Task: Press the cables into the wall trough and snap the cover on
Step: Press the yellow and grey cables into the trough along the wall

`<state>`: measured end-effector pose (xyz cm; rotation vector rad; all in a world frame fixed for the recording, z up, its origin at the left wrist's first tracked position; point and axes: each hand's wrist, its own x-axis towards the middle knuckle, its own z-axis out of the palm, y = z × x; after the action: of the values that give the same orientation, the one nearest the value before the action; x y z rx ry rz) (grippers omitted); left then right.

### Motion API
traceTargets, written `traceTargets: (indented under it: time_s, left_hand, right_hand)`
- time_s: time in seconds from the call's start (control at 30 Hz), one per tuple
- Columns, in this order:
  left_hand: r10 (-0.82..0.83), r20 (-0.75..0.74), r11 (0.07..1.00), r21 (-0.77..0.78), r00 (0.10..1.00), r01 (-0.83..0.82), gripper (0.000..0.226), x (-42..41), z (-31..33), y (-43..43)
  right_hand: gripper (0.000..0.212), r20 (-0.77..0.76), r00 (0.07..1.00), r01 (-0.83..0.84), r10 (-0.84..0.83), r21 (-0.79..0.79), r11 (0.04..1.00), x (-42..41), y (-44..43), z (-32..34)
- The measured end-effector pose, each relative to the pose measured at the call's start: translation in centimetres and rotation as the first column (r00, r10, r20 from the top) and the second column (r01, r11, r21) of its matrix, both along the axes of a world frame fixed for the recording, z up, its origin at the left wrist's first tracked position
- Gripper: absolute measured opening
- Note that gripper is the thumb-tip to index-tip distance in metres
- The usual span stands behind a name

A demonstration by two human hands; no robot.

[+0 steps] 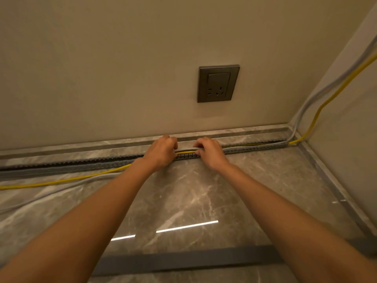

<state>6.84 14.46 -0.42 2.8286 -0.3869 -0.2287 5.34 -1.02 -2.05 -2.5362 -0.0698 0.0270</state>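
Note:
A grey slotted trough [71, 163] runs along the foot of the wall from the left edge to the right corner. A yellow cable [61, 181] and grey cables [51, 193] lie on the floor at the left, rise into the trough between my hands, and sit inside it toward the corner. My left hand [162, 153] and my right hand [211, 153] rest on the trough side by side, fingers curled over the cables. A long grey strip [183, 259], possibly the cover, lies flat on the floor near me.
A dark wall socket [217, 83] sits above my right hand. At the right corner the cables [318, 107] climb the side wall. The floor is glossy marble tile [193, 201] with a stone skirting ledge behind the trough.

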Motion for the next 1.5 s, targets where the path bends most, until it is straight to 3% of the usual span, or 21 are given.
traceTargets:
  time_s: [0.13, 0.4, 0.5, 0.63, 0.77, 0.9, 0.97, 1.1, 1.2, 1.33, 1.5]
  left_hand:
    - [-0.107, 0.064, 0.994, 0.031, 0.992, 0.106, 0.017, 0.8, 0.3, 0.2]
    - [-0.179, 0.164, 0.984, 0.042, 0.970, 0.174, 0.015, 0.7, -0.7, 0.8]
    - [-0.276, 0.225, 0.958, 0.137, 0.934, 0.250, 0.016, 0.1, -1.1, 1.1]
    - [-0.371, 0.264, 0.919, 0.244, 0.891, 0.310, 0.025, -0.6, -1.4, 1.0]
    - [-0.346, 0.281, 0.923, 0.274, 0.895, 0.271, 0.020, -1.4, -1.5, 0.6]
    - [-0.323, 0.274, 0.925, 0.295, 0.906, 0.241, 0.020, -1.6, -1.5, 0.1]
    - [-0.272, 0.275, 0.953, 0.213, 0.922, 0.217, 0.020, -1.7, -1.6, 0.0]
    - [-0.070, 0.235, 0.991, -0.094, 0.969, 0.095, 0.016, -2.1, -1.7, -0.1]
    - [-0.067, 0.226, 0.994, -0.067, 0.972, 0.084, 0.023, -1.9, -1.7, 0.4]
    - [-0.081, 0.196, 0.982, -0.154, 0.977, 0.112, 0.028, -1.4, -1.7, 1.4]
    - [-0.002, 0.166, 0.974, -0.225, 0.986, 0.040, 0.035, -1.9, -2.1, 2.7]
  right_hand:
    - [0.012, 0.004, 0.993, 0.113, -0.114, 0.117, 0.987, -0.2, 0.4, -0.4]
    - [0.014, 0.001, 0.987, 0.158, -0.160, 0.135, 0.978, 0.0, 0.5, -1.1]
    - [0.008, 0.071, 0.972, 0.212, -0.225, 0.156, 0.965, -0.8, 0.8, -1.2]
    - [0.018, 0.185, 0.969, 0.180, -0.164, -0.071, 0.981, -1.4, 1.2, -1.6]
    - [0.017, 0.210, 0.964, 0.186, -0.166, -0.080, 0.979, -1.6, 1.0, -1.0]
    - [0.025, 0.209, 0.977, 0.085, -0.045, -0.187, 0.979, -2.2, 0.5, -1.1]
    - [0.026, 0.182, 0.983, 0.077, -0.037, -0.215, 0.974, -2.4, 0.4, -1.2]
    - [0.028, 0.123, 0.991, 0.071, -0.043, -0.236, 0.969, -2.4, 0.7, -1.0]
    - [0.029, 0.097, 0.992, 0.092, -0.076, -0.178, 0.980, -2.7, 1.2, -0.9]
    - [0.031, 0.072, 0.991, 0.121, -0.115, -0.087, 0.989, -3.1, 2.0, -0.2]
    - [0.028, 0.093, 0.992, 0.096, -0.085, -0.127, 0.987, -3.2, 3.2, 0.2]
